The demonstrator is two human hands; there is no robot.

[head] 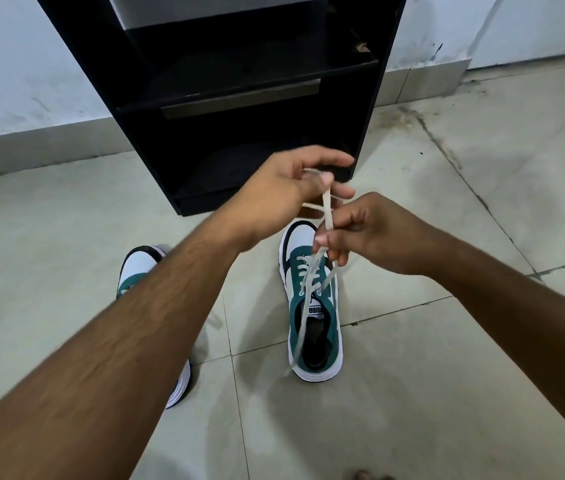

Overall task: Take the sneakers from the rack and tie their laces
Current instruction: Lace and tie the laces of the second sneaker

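Laces (326, 206) rise from the right sneaker (314, 306), which stands on the floor (447, 375) with its long axis running twelve to six, directly at six o'clock of both hands; the right hand (360, 230) sits nearer, its fingers (322, 241) pinched on one strand; the left hand (284, 188), at eleven o'clock of it, pinches the other.

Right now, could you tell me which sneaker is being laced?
The right-hand sneaker: both hands hold its laces above it. The other sneaker lies under the left forearm.
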